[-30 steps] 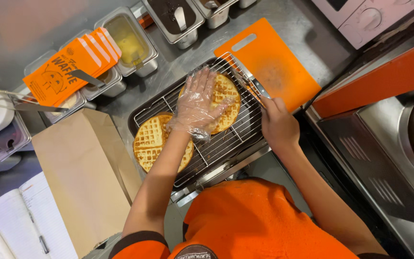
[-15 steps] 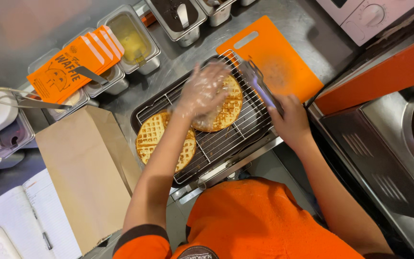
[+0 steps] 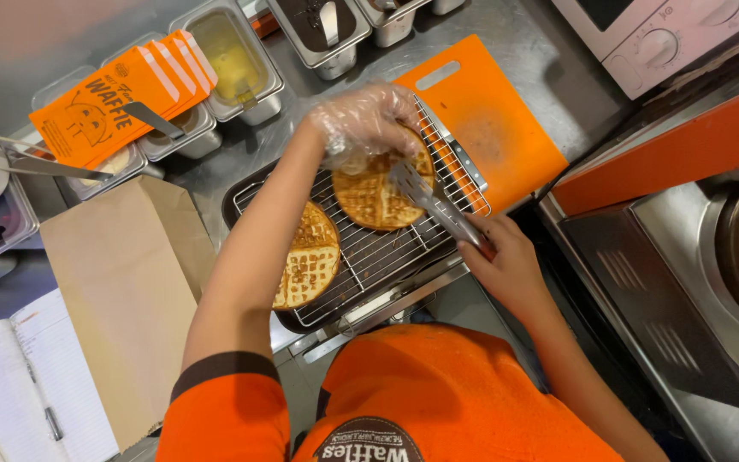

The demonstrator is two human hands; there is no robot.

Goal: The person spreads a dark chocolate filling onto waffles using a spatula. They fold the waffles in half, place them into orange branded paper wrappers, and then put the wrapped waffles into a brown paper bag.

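Two round golden waffles lie on a wire cooling rack (image 3: 391, 257) set in a dark tray. My left hand (image 3: 361, 124), in a clear plastic glove, presses on the far edge of the right waffle (image 3: 374, 197). My right hand (image 3: 506, 261) grips metal tongs (image 3: 434, 205) whose tips rest on that same waffle. The left waffle (image 3: 305, 257) lies partly under my left forearm.
An orange cutting board (image 3: 493, 128) lies right of the rack. Steel containers of toppings (image 3: 233, 56) and orange paper sleeves (image 3: 109, 107) line the back. A brown paper bag (image 3: 126, 291) and an open notebook (image 3: 10, 389) sit left; a round cooking appliance (image 3: 737, 257) stands right.
My right hand left the rack's right edge and now holds the tongs over the right waffle. My left hand shifted toward that waffle's far edge.
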